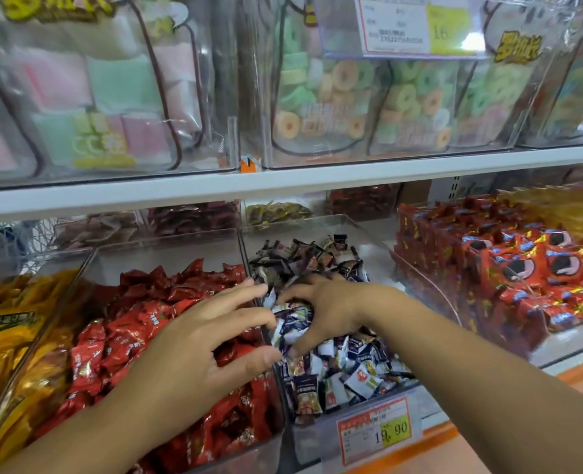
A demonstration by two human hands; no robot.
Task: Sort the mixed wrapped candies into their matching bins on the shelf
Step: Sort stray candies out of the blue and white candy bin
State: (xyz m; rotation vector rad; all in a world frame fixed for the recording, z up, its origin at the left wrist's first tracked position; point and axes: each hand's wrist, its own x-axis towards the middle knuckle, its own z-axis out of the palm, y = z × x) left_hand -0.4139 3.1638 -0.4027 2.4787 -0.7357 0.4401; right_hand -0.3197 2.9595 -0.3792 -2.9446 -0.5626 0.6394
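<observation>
Two clear bins stand side by side on the lower shelf. One bin (167, 249) holds red wrapped candies (139, 323). The bin to its right (358, 230) holds blue, white and dark wrapped candies (355, 367). My right hand (320, 309) reaches into the right bin, fingers curled around a clump of blue-and-white candies (293, 323). My left hand (201, 340) hovers over the divider between the bins with fingers spread, its fingertips touching the same clump.
A bin of yellow packets (6, 336) sits at the far left, and red snack packs (529, 268) are stacked at the right. A price tag (375, 429) hangs on the right bin's front. The upper shelf (283, 183) carries clear tubs of pastel sweets.
</observation>
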